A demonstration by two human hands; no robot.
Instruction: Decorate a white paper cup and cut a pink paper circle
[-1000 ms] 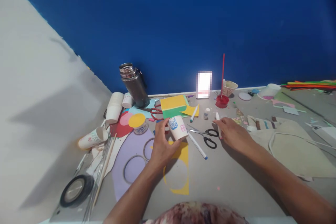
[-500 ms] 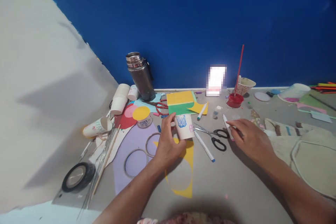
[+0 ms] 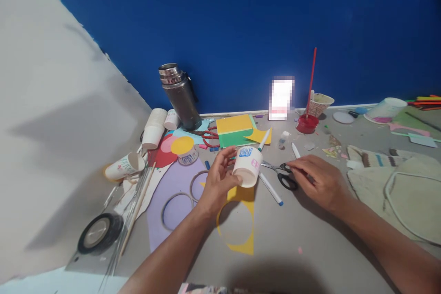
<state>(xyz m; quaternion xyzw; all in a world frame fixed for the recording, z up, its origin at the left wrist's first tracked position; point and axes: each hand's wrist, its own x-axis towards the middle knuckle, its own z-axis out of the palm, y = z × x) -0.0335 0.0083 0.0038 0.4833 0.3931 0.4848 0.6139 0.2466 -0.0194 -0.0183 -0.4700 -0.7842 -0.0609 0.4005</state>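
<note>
My left hand [image 3: 222, 177] holds a small white paper cup [image 3: 247, 167], thumb low on its side and fingers behind it. The cup carries blue and pink pen marks and is tilted, its round base towards me. My right hand [image 3: 319, 181] is above the scissors [image 3: 287, 181], fingertips over a black handle loop; its fingers reach forward loosely and I see nothing in them. Contact with the scissors is unclear. Just behind that hand lies a white marker [image 3: 295, 150], partly hidden. A blue-ended marker [image 3: 271, 188] lies below the scissors' blades, and another marker [image 3: 264, 140] behind the cup.
Yellow paper with a round hole [image 3: 248, 243], lilac paper [image 3: 155, 220] and cardboard rings [image 3: 163, 216] lie in front. Stacked cups [image 3: 153, 128], a metal flask [image 3: 182, 105] and a black tape roll [image 3: 99, 233] stand left. A red pot [image 3: 308, 125] and fabric [image 3: 372, 188] are right.
The cup has been tipped so its base now shows. My right hand has moved left, away from the white marker, over the scissors' handle. The view has shifted slightly.
</note>
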